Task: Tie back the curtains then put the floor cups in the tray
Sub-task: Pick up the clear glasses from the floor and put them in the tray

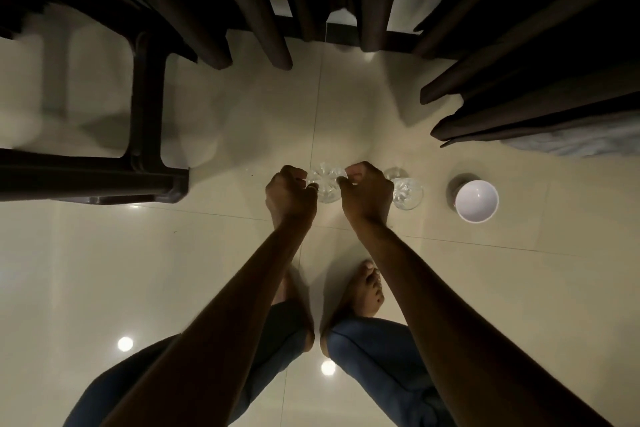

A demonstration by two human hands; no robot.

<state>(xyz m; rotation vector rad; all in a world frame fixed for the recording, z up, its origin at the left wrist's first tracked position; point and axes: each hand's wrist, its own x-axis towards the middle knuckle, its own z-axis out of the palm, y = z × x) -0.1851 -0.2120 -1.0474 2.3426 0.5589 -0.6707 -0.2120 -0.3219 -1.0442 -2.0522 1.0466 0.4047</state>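
Both hands, left hand point(291, 192) and right hand point(363, 192), curl their fingers around one clear glass cup point(325, 184) on the floor point(207, 270).

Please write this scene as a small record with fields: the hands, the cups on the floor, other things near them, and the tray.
left hand: closed on the rim of the clear glass cup
right hand: closed on the same cup's rim, opposite side
second glass cup: on the floor, right of the held cup, untouched
white bowl: on the floor, farthest right, looks empty
curtains: dark, hanging down to the floor
chair: dark, at left
tray: not in view
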